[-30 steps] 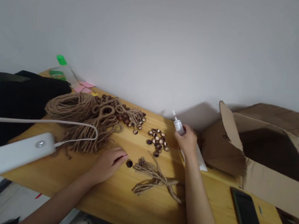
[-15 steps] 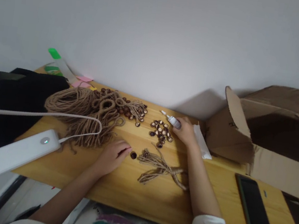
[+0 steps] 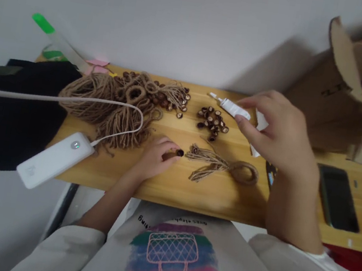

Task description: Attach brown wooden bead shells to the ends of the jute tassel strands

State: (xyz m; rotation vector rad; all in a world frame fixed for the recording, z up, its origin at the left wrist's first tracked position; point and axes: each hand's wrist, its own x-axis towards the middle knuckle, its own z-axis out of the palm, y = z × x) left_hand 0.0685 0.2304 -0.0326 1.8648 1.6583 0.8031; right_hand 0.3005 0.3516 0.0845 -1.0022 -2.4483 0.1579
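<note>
My left hand (image 3: 158, 158) pinches a small brown acorn cap (image 3: 180, 153) between thumb and fingertips, close above the table. Right of it lies a jute cord tassel (image 3: 210, 158) with a wrapped loop. My right hand (image 3: 276, 130) is open, thumb and fingers apart, beside the rear end of a white glue tube (image 3: 233, 108). The tube rests at the back of the table, its thin nozzle pointing left. Between the hands sits a cluster of acorn caps (image 3: 214, 121), several with pale insides. A white paper packet (image 3: 260, 120) is partly hidden behind my right hand.
A pile of jute cord (image 3: 88, 93) and more acorn caps (image 3: 184, 104) lie back left. A white power bank (image 3: 55, 159) with a cable overhangs the front left edge. Right are a cardboard box (image 3: 324, 98) and a phone (image 3: 341, 197); a black bag (image 3: 15, 118) is far left.
My right hand has let go of the glue tube and drawn back toward me. My left fingers have closed on the acorn cap that lay beside them. The view has tilted down.
</note>
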